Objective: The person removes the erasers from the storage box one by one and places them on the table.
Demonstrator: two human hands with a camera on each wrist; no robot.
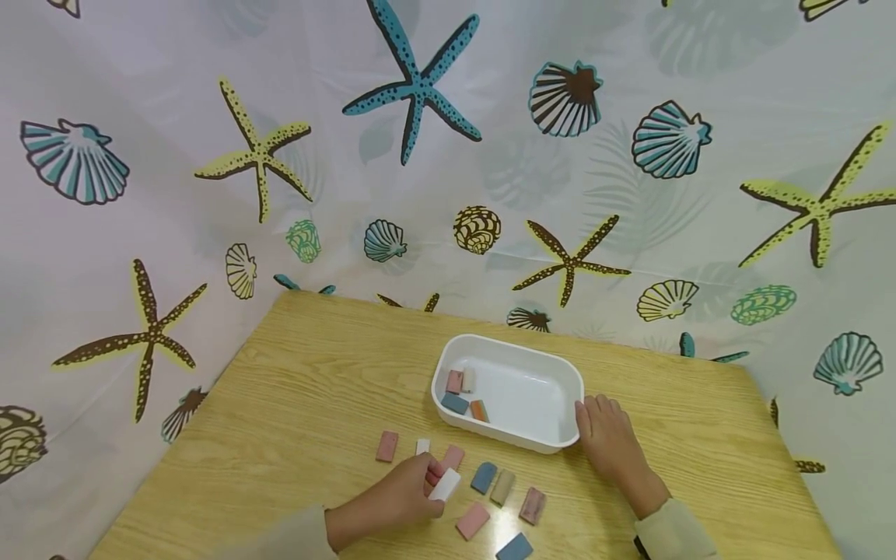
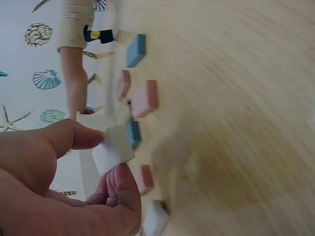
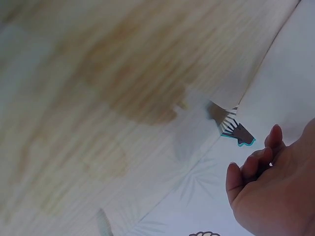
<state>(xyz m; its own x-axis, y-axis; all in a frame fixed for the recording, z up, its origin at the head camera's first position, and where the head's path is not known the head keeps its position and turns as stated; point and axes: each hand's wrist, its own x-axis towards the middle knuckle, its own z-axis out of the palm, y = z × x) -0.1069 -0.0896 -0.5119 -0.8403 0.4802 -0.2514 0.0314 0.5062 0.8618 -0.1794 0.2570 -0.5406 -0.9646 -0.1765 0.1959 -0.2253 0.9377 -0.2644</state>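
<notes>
Between thumb and fingers my left hand (image 1: 402, 498) pinches a white eraser (image 1: 444, 485), held above the table; the left wrist view shows the same white block (image 2: 113, 150) close up. My right hand (image 1: 610, 437) touches the right end of a white plastic tub (image 1: 518, 440), fingers loosely bent at its rim. Inside the tub's left end lie a pink eraser (image 1: 454, 381), a beige one, a blue eraser (image 1: 455, 403) and an orange-and-green one (image 1: 479, 410). In the right wrist view, the right hand (image 3: 275, 187) shows nothing in its fingers.
Several loose erasers lie on the wooden table (image 1: 315, 373) in front of the tub, among them a pink one (image 1: 386, 446), a blue one (image 1: 484, 477), a beige one (image 1: 502, 488) and a reddish one (image 1: 533, 505). A shell-and-starfish curtain (image 1: 448, 179) hangs behind the table.
</notes>
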